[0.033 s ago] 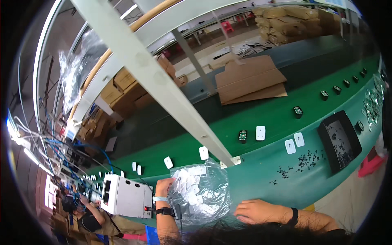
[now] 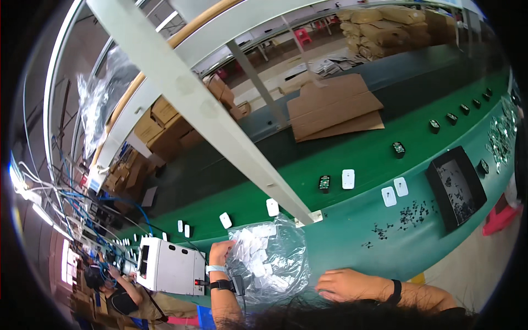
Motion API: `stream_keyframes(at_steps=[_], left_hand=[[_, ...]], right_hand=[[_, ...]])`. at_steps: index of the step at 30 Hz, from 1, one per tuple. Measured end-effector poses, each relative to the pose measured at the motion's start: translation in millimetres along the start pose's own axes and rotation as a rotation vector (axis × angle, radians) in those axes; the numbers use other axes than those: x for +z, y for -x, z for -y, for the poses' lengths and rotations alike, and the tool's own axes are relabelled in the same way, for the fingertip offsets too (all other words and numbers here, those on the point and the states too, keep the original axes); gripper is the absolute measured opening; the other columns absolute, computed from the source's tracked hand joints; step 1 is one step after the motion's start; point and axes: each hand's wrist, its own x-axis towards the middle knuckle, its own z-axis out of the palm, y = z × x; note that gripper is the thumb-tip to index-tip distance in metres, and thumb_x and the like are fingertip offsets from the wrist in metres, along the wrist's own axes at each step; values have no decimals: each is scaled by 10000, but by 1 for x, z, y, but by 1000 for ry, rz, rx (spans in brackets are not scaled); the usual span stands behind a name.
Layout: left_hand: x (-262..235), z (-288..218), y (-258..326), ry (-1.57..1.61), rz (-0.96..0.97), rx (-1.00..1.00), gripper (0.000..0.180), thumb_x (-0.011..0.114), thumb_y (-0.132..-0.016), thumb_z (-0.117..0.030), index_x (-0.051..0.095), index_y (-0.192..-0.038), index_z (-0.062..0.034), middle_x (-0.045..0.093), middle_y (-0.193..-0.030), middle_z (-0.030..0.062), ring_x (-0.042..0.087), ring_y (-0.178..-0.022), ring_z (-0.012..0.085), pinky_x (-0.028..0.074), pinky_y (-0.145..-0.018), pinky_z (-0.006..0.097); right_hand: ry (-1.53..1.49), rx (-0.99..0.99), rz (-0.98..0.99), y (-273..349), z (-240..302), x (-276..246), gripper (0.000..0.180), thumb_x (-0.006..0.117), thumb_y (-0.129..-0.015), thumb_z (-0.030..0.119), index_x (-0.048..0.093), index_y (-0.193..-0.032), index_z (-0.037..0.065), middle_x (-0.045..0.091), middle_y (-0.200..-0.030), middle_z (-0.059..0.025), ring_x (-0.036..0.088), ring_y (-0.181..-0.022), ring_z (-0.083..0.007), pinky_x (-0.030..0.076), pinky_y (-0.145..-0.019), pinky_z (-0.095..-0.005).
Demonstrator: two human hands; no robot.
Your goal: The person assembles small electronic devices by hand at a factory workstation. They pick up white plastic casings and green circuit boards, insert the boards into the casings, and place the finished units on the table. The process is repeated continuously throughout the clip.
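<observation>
My left hand (image 2: 221, 252) is at the left edge of a clear plastic bag (image 2: 294, 242), its fingers closed on the bag's rim. Inside the bag lies a heap of small white plastic pieces (image 2: 254, 254). To the right of the bag, my right hand (image 2: 345, 284) rests on the green worktop, palm down, with fingers stretched out and nothing in them. Beyond the bag stand a white plastic casing (image 2: 273, 207) and another white casing (image 2: 225, 220). Farther right are a black casing with a circuit board (image 2: 324, 183) and a white casing (image 2: 348, 179).
Two white covers (image 2: 389, 196) lie near scattered small black parts (image 2: 413, 214). A black tray (image 2: 440, 190) holds more of them. A slanted white post (image 2: 242, 140) stands ahead. At left are a white machine (image 2: 175, 268) and a person (image 2: 124, 294). Cardboard (image 2: 333, 107) lies beyond the belt.
</observation>
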Motion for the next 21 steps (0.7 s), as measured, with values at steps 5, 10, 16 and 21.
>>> stream_keyframes(at_steps=[5, 10, 16, 21], left_hand=[[25, -28, 5, -36, -207, 121, 164, 806, -824, -150, 680, -802, -48, 565, -663, -25, 461, -533, 94, 330, -465, 257], [10, -14, -12, -182, -105, 65, 204, 761, -869, -247, 669, -777, -89, 597, -678, -5, 484, -562, 104, 307, -476, 280], [23, -9, -27, -95, -15, 93, 188, 781, -831, -242, 686, -753, -100, 571, -623, 7, 480, -524, 113, 334, -472, 278], [10, 16, -56, -151, -179, 138, 186, 787, -780, -170, 703, -733, -10, 662, -675, 73, 598, -602, 174, 447, -527, 346]], right_hand=[[-5, 0, -32, 14, -9, 2, 172, 610, -903, 156, 634, -1051, 74, 625, -979, -79, 615, -948, -292, 530, -835, -408], [-22, -49, 35, 14, -3, -1, 149, 610, -895, 147, 618, -1023, 71, 593, -944, -80, 607, -929, -282, 527, -826, -404], [57, -111, -6, 25, 6, -14, 114, 613, -893, 147, 606, -977, 71, 581, -925, -74, 603, -904, -263, 525, -809, -389], [70, -124, -29, 26, 13, -21, 118, 618, -888, 138, 617, -987, 74, 583, -904, -68, 602, -872, -261, 528, -785, -385]])
